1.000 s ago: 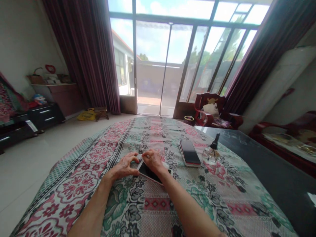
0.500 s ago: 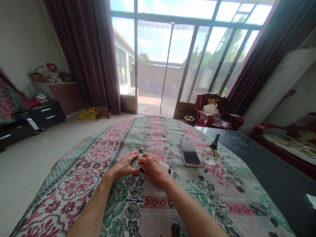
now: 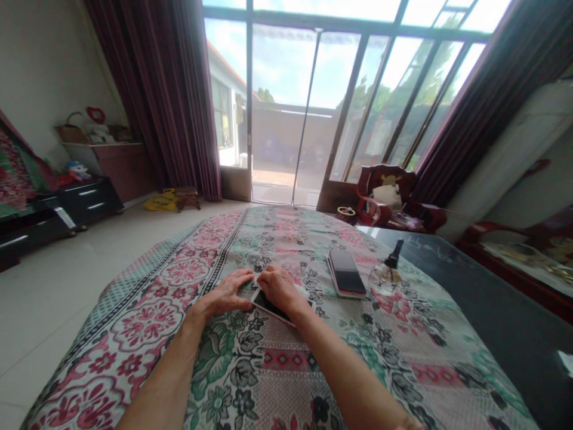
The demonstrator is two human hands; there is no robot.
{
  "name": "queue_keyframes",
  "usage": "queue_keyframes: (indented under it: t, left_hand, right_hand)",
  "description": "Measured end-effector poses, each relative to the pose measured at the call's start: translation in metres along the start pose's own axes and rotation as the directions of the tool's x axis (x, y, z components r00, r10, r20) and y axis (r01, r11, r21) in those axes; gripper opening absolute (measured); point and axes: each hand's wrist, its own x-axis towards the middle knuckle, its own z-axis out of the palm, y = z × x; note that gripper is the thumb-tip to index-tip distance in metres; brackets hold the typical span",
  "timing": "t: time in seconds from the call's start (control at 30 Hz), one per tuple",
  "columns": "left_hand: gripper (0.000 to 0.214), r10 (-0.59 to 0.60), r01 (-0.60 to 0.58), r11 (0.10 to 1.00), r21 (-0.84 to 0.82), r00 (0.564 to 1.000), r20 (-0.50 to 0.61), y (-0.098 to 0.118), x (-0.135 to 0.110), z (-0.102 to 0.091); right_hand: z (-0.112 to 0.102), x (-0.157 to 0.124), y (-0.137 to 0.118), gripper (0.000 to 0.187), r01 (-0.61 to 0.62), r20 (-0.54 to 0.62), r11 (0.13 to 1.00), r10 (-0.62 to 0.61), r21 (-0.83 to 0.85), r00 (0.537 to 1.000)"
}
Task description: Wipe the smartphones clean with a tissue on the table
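A phone point(image 3: 268, 306) with a dark screen lies on the flowered cloth point(image 3: 286, 370) in front of me. My left hand point(image 3: 226, 294) rests beside its left end, fingers stretched toward its top corner. My right hand point(image 3: 280, 288) lies over the phone's upper part with fingers curled down, pressing a small white thing against the screen; I cannot make out what it is. Both forearms reach in from the bottom edge.
A second phone point(image 3: 347, 273) in a red case lies to the right, with a small clear bottle with a dark cap point(image 3: 385, 273) beside it. The cloth covers part of a dark glossy table point(image 3: 492, 310). Red wooden chairs point(image 3: 385, 197) and glass doors stand beyond.
My right hand has slid a little up the phone, so more of the dark screen shows below it than half a second ago. The left hand has flattened beside it. The view tilted slightly.
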Motion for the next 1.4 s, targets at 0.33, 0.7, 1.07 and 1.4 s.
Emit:
queue_keyframes:
  t: [0.33,0.7,1.07,1.4]
  left_hand:
    - [0.072,0.003,-0.003,1.000,-0.005,0.999,-0.041,-0.003,0.001,0.004]
    - [0.076,-0.013,0.013,1.000,0.001,1.000,0.018,0.009,-0.003,-0.004]
    - [0.073,-0.030,0.029,0.998,0.048,0.999,0.019,0.012,-0.003,-0.004]
    - [0.078,0.028,-0.026,0.998,0.057,0.999,-0.021,0.006,0.002,0.002]
  right_hand:
    - [0.008,-0.019,-0.023,0.022,0.102,0.021,0.995,-0.102,0.009,0.995]
    - [0.005,-0.017,-0.013,0.024,-0.058,-0.019,0.998,0.058,-0.012,0.998]
    - [0.002,-0.026,-0.024,0.021,0.046,0.021,0.998,-0.045,-0.036,0.999]
    - [-0.044,-0.055,0.030,0.019,-0.061,-0.135,0.977,0.090,0.205,0.987]
